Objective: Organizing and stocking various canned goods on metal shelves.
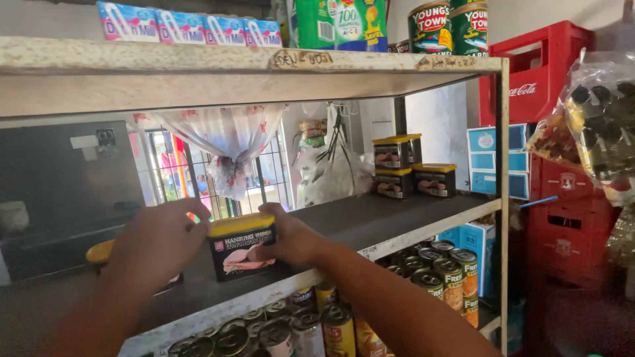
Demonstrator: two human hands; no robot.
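Observation:
A black rectangular meat tin with a yellow lid [242, 246] stands on the dark middle shelf [370, 221] near its front edge. My left hand [159, 241] presses against its left side and my right hand [291, 239] grips its right side. Both hands hold the tin between them. Another yellow-lidded tin [100, 252] is partly hidden behind my left hand.
Three similar tins [407, 165] are stacked at the shelf's far right. Round cans [443, 271] fill the shelf below. Cartons and cans sit on the top shelf [251, 63]. Red crates [562, 198] and hanging bags [595, 125] stand to the right.

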